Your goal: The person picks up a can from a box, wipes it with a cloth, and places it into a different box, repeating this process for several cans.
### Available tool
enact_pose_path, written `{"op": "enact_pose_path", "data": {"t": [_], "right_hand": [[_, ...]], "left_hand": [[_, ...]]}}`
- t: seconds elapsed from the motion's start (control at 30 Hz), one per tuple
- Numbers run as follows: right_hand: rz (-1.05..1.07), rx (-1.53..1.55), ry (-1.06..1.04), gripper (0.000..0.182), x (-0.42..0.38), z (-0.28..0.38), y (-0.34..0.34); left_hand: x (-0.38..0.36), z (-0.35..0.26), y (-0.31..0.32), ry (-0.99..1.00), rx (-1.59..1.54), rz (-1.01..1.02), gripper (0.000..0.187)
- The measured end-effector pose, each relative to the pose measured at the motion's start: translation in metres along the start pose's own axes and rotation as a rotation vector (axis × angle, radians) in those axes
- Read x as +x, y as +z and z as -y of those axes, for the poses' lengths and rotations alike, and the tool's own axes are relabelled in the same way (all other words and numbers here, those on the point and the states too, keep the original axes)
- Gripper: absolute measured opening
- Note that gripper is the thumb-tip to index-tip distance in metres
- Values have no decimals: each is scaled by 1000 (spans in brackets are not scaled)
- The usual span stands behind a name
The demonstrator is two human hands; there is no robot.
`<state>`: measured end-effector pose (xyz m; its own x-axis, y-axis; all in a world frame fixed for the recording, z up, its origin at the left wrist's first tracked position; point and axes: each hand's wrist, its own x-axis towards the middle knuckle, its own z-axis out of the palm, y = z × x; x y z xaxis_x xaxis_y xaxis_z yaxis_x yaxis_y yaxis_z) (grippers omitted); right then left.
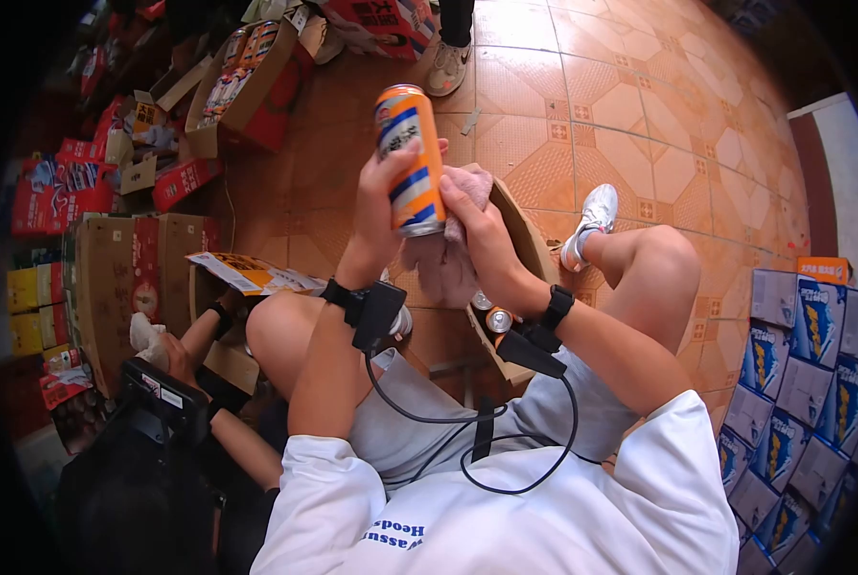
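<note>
Orange, blue and silver cylindrical drink can held up between two bare hands

The can is raised above the person's knees, tilted slightly, with its top end pointing away from the body. The left hand has its fingers wrapped around the can, gripping it from the side. The right hand has its fingers clasped on a crumpled dusty-pink cloth, which lies against the can's lower side; some of those fingertips are hidden. A black strapped device sits on the left wrist, and a second one on the right wrist.

Beneath the right forearm stands an open brown cardboard box, with metal can tops visible inside. To the left, a co-worker's hand is beside a white cloth, near brown cardboard cartons. Farther off, another open carton holds cans. At the right, blue and white printed cartons are stacked near the orange patterned tile floor.
</note>
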<state>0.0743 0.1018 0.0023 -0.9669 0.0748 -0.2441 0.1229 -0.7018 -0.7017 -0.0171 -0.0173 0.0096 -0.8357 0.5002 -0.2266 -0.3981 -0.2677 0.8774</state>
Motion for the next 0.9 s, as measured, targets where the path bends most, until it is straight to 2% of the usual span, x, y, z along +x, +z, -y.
{"op": "enact_pose_path", "data": {"t": [0.03,0.13,0.23,0.3,0.33,0.43,0.57,0.7,0.77,0.8,0.9], "right_hand": [[-1,3,-1,42,0,1,-1],[46,-63,-13,43,2,4,-2],[76,96,103,44,9,13,-8],[-1,167,127,44,13,22,-7],[41,150,129,43,7,38,1],[-76,140,94,41,16,40,-9],[-133,242,92,40,13,36,-8],[-111,207,71,33,13,37,-8],[-79,199,34,36,18,35,-13],[-80,200,33,36,19,34,-14],[-128,146,17,40,17,32,-14]], "left_hand": [[0,-3,-1,2,-110,-4,59],[-7,-7,1,-33,-122,65,61],[-9,-3,5,-55,-141,102,56],[-15,-3,6,-134,-51,114,48],[-15,-2,8,-145,-57,149,49],[-18,-4,17,-76,49,211,50],[-19,-2,21,-41,136,190,55],[-13,3,19,-6,163,161,56],[-7,8,20,190,284,15,56],[-5,9,20,217,275,-16,57],[-9,-1,21,105,337,17,56]]}}
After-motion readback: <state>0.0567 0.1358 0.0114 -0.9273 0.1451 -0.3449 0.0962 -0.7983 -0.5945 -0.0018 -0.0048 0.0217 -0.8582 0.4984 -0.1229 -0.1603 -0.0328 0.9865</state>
